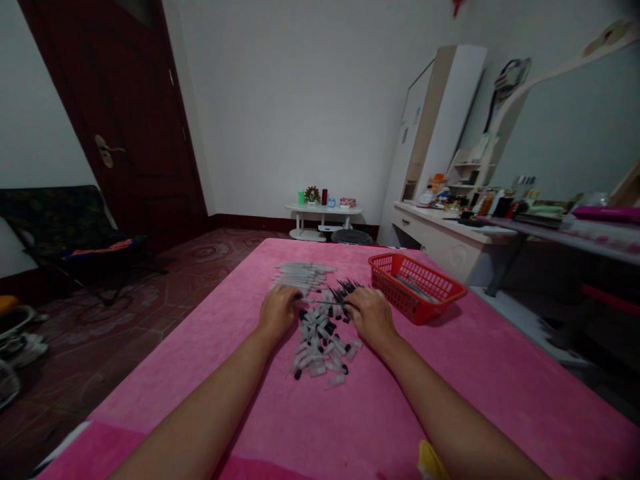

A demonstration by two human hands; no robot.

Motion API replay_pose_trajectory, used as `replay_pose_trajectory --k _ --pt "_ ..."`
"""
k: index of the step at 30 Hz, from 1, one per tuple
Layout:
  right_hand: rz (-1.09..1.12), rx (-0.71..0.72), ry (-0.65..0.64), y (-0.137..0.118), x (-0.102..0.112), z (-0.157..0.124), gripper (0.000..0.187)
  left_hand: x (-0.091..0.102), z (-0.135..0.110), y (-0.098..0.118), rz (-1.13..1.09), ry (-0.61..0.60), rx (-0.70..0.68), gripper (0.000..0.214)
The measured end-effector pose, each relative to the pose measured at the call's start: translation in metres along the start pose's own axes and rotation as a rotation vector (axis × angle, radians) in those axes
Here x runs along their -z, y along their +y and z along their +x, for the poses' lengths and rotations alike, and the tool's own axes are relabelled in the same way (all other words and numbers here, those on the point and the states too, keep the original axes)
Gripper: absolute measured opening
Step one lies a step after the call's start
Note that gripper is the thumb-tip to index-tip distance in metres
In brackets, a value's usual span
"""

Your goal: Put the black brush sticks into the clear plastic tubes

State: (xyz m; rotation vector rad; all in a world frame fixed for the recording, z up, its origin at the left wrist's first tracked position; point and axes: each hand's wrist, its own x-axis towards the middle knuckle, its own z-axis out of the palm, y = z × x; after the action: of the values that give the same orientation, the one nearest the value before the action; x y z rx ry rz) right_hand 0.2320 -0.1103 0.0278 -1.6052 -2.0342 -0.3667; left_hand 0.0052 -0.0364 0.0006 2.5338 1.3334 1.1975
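Note:
My left hand (279, 312) is closed in a pinch at the left end of a thin, dark pen-like rod (323, 303). My right hand (373, 317) pinches its right end, so the rod lies level between them. Fingers partly hide both ends. Beyond my left hand lies a bundle of pale, slim pen barrels (303, 272). Dark pointed pen pieces (345, 288) are heaped just past my right hand. Between and below my wrists, a loose pile of small translucent caps (320, 347) spreads out, several with black ends.
A red plastic basket (425, 308) holding several slim pieces stands right of my right hand. Everything rests on a pink cloth-covered table (200, 393). Something yellow (431, 460) shows at the near edge. A cluttered dresser (435, 230) is to the right, a folding chair (65, 227) to the left.

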Motion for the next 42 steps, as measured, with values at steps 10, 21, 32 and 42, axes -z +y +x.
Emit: replay_pose_trajectory --k 10,21,32,42 --pt "0.048 0.112 0.105 -0.001 0.000 0.000 0.010 -0.002 -0.001 0.005 -0.034 0.000 -0.087 0.010" --pt "0.302 -0.066 0.269 -0.002 -0.001 0.006 0.018 -0.016 0.000 -0.006 -0.330 0.079 0.129 0.017" --pt "0.072 -0.068 -0.110 0.006 -0.011 0.000 0.011 -0.014 0.004 -0.016 -0.518 0.235 0.339 0.017" --pt "-0.043 -0.052 -0.248 0.001 -0.015 -0.002 0.014 -0.018 0.001 -0.010 -0.396 0.161 0.195 0.015"
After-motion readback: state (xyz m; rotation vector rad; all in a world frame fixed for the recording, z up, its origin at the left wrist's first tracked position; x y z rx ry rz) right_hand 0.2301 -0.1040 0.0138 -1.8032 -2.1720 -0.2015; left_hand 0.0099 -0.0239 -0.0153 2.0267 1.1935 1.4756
